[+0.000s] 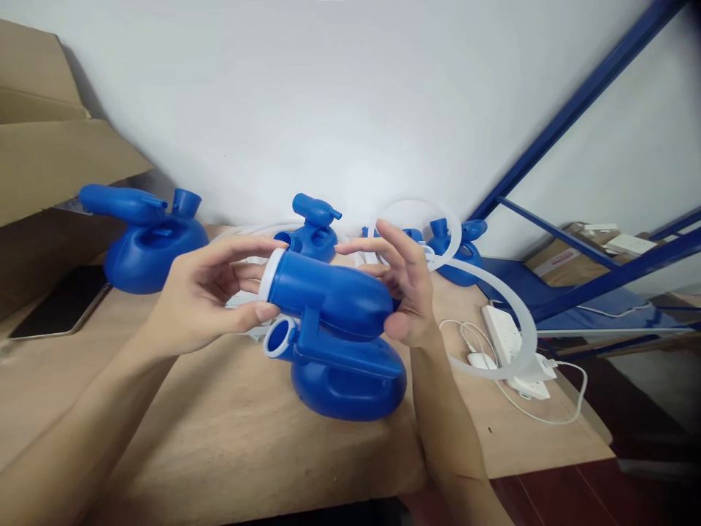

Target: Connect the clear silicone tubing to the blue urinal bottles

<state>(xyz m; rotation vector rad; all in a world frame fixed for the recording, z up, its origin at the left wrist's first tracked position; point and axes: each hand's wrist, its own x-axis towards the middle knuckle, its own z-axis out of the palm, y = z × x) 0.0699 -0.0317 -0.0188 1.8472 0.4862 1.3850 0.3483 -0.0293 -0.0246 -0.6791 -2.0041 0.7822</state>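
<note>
2 hands on the blue bottle (328, 292)

Head view: left hand (200, 296), nearly closed, pinches the white ring (270, 276), seated on the bottle's end over the tabletop (230, 438); right hand (413, 292), half-open, cups the rounded end. Anything left, I can't tell.

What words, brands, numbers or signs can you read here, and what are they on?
No text is readable.
Label on the shelf box: too small and blurred.
Pale patch low by the left carton: too blurred to tell if it is text.
Held blue bottle: no lettering visible.
</note>
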